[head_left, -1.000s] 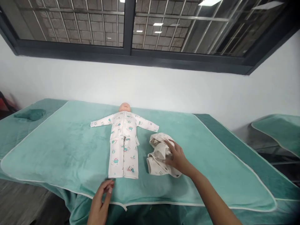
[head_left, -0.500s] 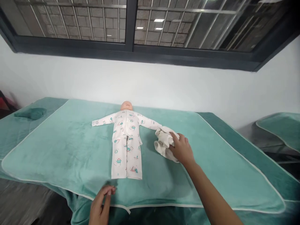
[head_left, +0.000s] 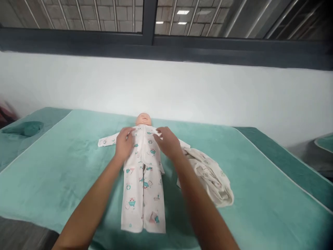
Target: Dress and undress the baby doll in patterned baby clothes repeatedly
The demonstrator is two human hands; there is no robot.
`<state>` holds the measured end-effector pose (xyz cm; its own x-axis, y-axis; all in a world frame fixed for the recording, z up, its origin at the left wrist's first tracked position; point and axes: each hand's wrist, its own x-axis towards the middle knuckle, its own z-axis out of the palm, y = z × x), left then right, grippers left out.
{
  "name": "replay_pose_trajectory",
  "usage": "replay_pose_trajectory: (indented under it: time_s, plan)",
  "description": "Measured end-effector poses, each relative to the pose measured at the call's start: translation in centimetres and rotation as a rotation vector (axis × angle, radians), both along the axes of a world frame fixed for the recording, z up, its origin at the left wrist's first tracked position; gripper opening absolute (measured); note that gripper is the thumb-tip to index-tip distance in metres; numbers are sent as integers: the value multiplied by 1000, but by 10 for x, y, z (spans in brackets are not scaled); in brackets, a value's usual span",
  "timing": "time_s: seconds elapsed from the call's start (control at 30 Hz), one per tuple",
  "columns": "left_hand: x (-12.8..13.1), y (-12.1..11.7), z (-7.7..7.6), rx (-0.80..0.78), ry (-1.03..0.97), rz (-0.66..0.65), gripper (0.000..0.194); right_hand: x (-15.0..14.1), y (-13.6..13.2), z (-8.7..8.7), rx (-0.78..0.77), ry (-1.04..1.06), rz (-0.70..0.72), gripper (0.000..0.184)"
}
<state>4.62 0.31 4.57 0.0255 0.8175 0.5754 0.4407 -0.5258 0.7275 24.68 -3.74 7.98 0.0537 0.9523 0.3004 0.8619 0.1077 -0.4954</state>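
A baby doll (head_left: 143, 119) lies on its back, head toward the wall, its eyes hidden from clear view. It wears a white printed top (head_left: 144, 147) with sleeves stretched sideways, and matching trousers (head_left: 132, 205) lie flat below. My left hand (head_left: 124, 143) is at the doll's shoulder on the left, thumb and fingers apart. At the opposite shoulder is my right hand (head_left: 169, 143), its fingers also parted. Whether the fingertips touch the top cannot be made out. Crumpled white printed cloth (head_left: 213, 177) lies to the right, partly behind my right forearm.
A green plush cover (head_left: 70, 163) with pale edging spreads over the bed. A white wall (head_left: 166, 90) and a dark-framed window (head_left: 166, 52) stand behind it. At the left is a face-hole opening (head_left: 28, 128).
My right hand has let go of the crumpled cloth, which now lies more spread out on the right. Both hands have moved up to the doll's shoulders. The view has come closer.
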Motion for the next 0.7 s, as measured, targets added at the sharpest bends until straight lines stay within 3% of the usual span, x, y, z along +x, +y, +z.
replay_pose_trajectory:
  time_s: [0.1,0.2,0.3,0.43,0.6,0.7]
  plan:
    - [30,59,-4,-58,44,-63,35,-33,57,-17,-66,42,-88,33]
    - [42,80,-20,-151,97,-141,39,-35,86,-28,-243,11,-65,31]
    - [45,79,-29,-139,185,-187,38,-22,97,-31,-271,2,1,25]
    - [44,73,-25,-132,230,-162,39,-11,104,-39,-169,86,30,32]
    - [41,64,-22,-117,156,-168,34,-13,103,-57,4,484,-123,30]
    - [38,57,-25,-118,71,-165,28,-12,93,-62,109,632,-147,16]
